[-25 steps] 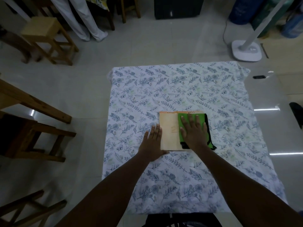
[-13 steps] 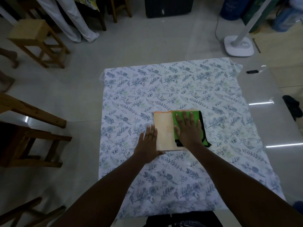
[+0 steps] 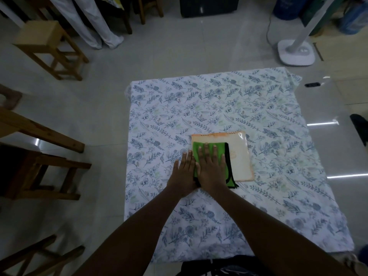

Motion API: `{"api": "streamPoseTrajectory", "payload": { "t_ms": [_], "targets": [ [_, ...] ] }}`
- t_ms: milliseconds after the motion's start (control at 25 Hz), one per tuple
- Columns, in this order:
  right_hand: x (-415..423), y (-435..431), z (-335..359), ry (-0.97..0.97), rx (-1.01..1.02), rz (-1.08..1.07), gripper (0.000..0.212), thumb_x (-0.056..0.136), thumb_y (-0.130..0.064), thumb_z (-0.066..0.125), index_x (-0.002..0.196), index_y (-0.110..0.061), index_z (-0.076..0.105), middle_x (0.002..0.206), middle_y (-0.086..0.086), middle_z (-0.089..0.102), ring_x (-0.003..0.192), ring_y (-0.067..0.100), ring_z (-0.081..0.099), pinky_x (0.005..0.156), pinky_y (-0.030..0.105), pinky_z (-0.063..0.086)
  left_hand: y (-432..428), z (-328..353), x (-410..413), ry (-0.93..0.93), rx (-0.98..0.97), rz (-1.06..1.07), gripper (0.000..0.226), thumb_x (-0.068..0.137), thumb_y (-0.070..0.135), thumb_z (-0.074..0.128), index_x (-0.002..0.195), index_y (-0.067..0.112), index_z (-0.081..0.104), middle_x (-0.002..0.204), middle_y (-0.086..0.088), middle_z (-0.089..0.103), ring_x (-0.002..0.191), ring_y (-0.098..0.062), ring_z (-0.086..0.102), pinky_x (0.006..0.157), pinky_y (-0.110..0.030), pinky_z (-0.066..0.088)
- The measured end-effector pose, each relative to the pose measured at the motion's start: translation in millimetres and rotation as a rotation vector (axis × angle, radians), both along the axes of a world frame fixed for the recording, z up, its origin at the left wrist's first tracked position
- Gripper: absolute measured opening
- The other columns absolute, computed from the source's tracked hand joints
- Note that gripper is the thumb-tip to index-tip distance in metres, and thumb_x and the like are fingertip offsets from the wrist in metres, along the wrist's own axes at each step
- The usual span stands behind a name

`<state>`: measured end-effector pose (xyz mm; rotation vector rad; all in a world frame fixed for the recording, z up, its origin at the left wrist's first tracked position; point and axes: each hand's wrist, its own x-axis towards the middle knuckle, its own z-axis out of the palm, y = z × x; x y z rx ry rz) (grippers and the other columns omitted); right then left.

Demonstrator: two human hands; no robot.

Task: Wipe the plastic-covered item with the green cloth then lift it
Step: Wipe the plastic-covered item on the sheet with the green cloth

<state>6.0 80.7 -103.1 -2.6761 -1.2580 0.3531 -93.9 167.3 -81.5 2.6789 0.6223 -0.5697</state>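
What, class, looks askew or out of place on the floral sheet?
Only small things: the plastic-covered item lies slightly skewed to the sheet, and the green cloth hangs over its near edge.

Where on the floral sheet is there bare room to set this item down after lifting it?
The floral sheet lies bare along its far half, beyond the plastic-covered item, and to that item's right. It is crowded at the item's left, where the left hand and right hand press the green cloth.
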Motion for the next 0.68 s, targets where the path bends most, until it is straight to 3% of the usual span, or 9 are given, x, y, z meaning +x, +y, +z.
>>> {"api": "streamPoseTrajectory", "payload": {
  "t_ms": [80,200,400,520,680],
  "targets": [
    [1,-13,-2,-0.032,0.007,0.068,0.061,0.095,-0.038,0.028,0.152,-0.021,0.014,0.161,0.007,0.015,0.147,0.033,0.009,0.113,0.058,0.019,0,0,0,-0.047,-0.031,0.028,0.106,0.072,0.072,0.015,0.151,0.006,-0.010,0.162,-0.016,-0.013,0.144,-0.026,-0.022,0.121,-0.055,0.006],
    [16,-11,-4,-0.052,-0.011,0.129,0.061,0.095,-0.038,0.029,0.152,-0.024,0.010,0.161,0.006,0.014,0.147,0.033,0.009,0.112,0.058,0.019,-1,0,-1,-0.079,-0.097,0.061,0.120,0.067,0.086,0.024,0.151,0.007,-0.010,0.162,-0.013,-0.015,0.142,-0.022,-0.025,0.120,-0.050,-0.002],
    [42,19,1,-0.035,-0.032,0.064,0.058,0.097,-0.041,0.023,0.151,-0.026,0.008,0.161,0.005,0.012,0.147,0.032,0.007,0.113,0.057,0.016,0,0,1,-0.055,-0.077,0.058,0.120,0.071,0.084,0.036,0.152,0.008,-0.009,0.162,-0.011,-0.015,0.149,-0.026,-0.017,0.119,-0.049,-0.003],
    [24,1,0,-0.048,-0.038,0.050,0.060,0.097,-0.041,0.023,0.152,-0.025,0.006,0.161,0.006,0.010,0.147,0.033,0.005,0.114,0.057,0.016,-1,3,1,-0.045,-0.092,0.065,0.121,0.068,0.087,0.026,0.152,0.007,-0.010,0.162,-0.011,-0.016,0.149,-0.026,-0.017,0.119,-0.048,-0.003],
    [8,-19,0,-0.036,-0.028,0.110,0.061,0.095,-0.043,0.028,0.152,-0.027,0.010,0.161,0.006,0.013,0.147,0.033,0.007,0.113,0.058,0.018,-1,1,0,-0.065,-0.069,0.059,0.102,0.083,0.070,0.031,0.151,0.007,-0.011,0.163,-0.013,-0.013,0.148,-0.027,-0.017,0.121,-0.053,0.003]
  ]
}}
